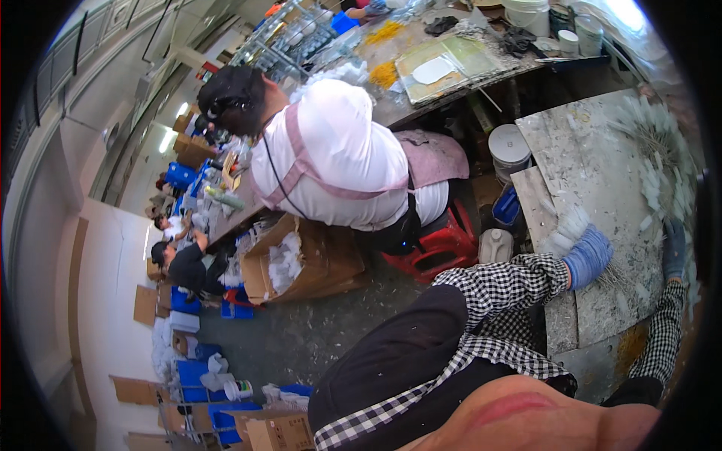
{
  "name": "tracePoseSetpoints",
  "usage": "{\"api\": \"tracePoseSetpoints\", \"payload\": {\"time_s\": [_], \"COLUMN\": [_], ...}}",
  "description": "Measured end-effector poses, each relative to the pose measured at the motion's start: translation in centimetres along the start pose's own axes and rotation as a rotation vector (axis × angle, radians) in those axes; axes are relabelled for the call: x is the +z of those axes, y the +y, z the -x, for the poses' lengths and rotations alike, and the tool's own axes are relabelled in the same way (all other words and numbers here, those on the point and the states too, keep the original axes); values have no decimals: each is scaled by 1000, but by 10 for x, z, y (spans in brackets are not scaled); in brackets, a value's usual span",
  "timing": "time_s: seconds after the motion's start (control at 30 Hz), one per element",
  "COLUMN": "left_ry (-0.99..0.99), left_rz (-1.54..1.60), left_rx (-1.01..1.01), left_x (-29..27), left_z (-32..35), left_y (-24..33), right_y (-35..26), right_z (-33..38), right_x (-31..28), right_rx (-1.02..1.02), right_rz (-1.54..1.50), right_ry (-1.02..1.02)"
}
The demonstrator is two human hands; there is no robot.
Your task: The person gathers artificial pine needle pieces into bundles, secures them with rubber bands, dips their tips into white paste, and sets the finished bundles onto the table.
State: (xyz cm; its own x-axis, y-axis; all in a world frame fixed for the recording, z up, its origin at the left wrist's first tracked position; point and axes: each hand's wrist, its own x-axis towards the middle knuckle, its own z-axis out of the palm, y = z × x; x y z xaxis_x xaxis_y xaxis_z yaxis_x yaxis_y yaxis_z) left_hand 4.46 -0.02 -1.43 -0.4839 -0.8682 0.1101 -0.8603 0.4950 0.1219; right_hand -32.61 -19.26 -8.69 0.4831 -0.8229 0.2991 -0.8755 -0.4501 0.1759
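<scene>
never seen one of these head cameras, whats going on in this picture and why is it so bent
There is no machine: these are a person's own gloved hands. The one picture comes from a camera on that person's head, looking down; its wide fisheye lens bends straight edges. The left hand, in a blue glove, holds a bundle of pale pieces on thin stems. The right hand is beside a larger pile of similar pieces; whether it grips any is unclear. Both lie on a stained work table. Nearby, a co-worker sits on a red stool.
</scene>
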Motion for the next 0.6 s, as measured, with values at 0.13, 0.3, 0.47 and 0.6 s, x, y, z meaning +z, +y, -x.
{"api": "tracePoseSetpoints", "payload": {"time_s": [0.13, 0.3, 0.47, 0.6], "left_ry": [10, 38, -11, -37], "left_rz": [-42, -87, -45, -60], "left_rx": [5, 22, 28, 10], "left_x": [-3, -4, -10, -12], "left_z": [3, 4, 3, 5], "left_y": [0, -1, 3, 1], "right_y": [9, 12, 7, -14], "right_z": [2, 1, 1, -5], "right_x": [17, 24, 14, -4], "right_rx": [21, 7, -20, 5], "right_rz": [30, 27, -34, -45], "right_ry": [-8, 30, 25, 15]}}
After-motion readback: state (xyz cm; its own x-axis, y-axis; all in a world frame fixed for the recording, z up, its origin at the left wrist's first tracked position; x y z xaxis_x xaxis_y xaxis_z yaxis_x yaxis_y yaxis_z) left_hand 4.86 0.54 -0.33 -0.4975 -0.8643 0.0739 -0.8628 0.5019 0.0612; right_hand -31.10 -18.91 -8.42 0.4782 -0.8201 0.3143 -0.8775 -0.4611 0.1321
